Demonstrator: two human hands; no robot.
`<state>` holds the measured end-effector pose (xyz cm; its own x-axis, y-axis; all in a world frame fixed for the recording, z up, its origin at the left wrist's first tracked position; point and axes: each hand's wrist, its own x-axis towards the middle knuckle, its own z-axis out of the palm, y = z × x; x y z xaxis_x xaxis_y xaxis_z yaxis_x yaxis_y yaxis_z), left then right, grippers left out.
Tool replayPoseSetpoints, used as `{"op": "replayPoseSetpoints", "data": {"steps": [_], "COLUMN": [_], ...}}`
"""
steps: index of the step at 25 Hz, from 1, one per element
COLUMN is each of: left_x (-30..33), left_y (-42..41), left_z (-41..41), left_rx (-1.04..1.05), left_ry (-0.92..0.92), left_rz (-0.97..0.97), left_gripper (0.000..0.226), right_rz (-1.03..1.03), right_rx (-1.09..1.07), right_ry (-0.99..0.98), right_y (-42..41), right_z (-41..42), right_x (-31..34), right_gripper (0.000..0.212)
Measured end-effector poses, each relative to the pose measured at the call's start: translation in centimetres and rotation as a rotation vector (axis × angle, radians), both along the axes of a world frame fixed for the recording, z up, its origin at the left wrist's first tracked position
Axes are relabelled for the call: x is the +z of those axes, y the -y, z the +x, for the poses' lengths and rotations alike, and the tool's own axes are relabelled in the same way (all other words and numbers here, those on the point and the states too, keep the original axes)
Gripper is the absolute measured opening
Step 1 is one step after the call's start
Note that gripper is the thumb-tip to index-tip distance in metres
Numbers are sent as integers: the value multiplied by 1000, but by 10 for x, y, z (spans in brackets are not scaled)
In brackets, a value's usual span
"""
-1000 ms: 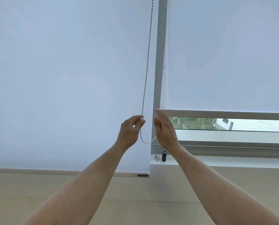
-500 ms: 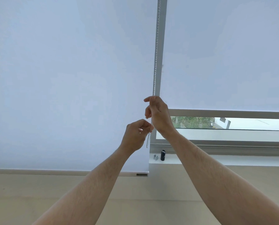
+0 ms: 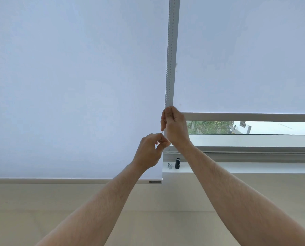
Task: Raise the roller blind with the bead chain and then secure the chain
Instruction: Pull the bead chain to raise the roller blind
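A white roller blind [image 3: 73, 96] fills the left of the head view, its bottom bar [image 3: 73, 181] hanging low, just above the wall. The bead chain [image 3: 168, 64] runs straight down along the grey window post. My right hand [image 3: 174, 128] is closed around the chain at the height of the right blind's bottom bar. Just below and to the left, my left hand [image 3: 150, 150] pinches the chain's lower part between thumb and fingers. The chain's bottom loop is hidden by my hands.
A second blind [image 3: 245, 55] on the right is partly raised, with a strip of window [image 3: 237, 127] showing below its bar. On the sill [image 3: 237, 167] stand a small black cylinder [image 3: 177, 163] and a small metal clip [image 3: 169, 165]. A beige wall lies below.
My right hand has gone from open beside the chain to gripping it higher up. The chain has swung from slanting left to hanging along the post. The left hand stayed pinched on it.
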<state>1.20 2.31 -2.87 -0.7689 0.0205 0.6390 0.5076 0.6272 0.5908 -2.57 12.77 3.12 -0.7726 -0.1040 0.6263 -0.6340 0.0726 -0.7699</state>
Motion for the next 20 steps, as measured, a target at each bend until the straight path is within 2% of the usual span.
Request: {"op": "replayPoseSetpoints", "data": {"steps": [6, 12, 16, 20], "left_x": [-6, 46, 82, 80], "left_y": [17, 30, 13, -2], "left_z": [3, 5, 0, -3], "left_rx": [-49, 39, -97, -204], "left_ry": [43, -52, -52, -65], "left_rz": [-47, 337, 397, 491], "left_gripper": [9, 20, 25, 11], "right_rz": [25, 64, 67, 73], "right_rx": [-21, -30, -16, -9], "right_ry": [-4, 7, 20, 32], "right_y": [-8, -12, -7, -8], "right_z": [5, 6, 9, 12], "right_x": [-21, -34, -58, -77], "right_gripper": [38, 39, 39, 38]}}
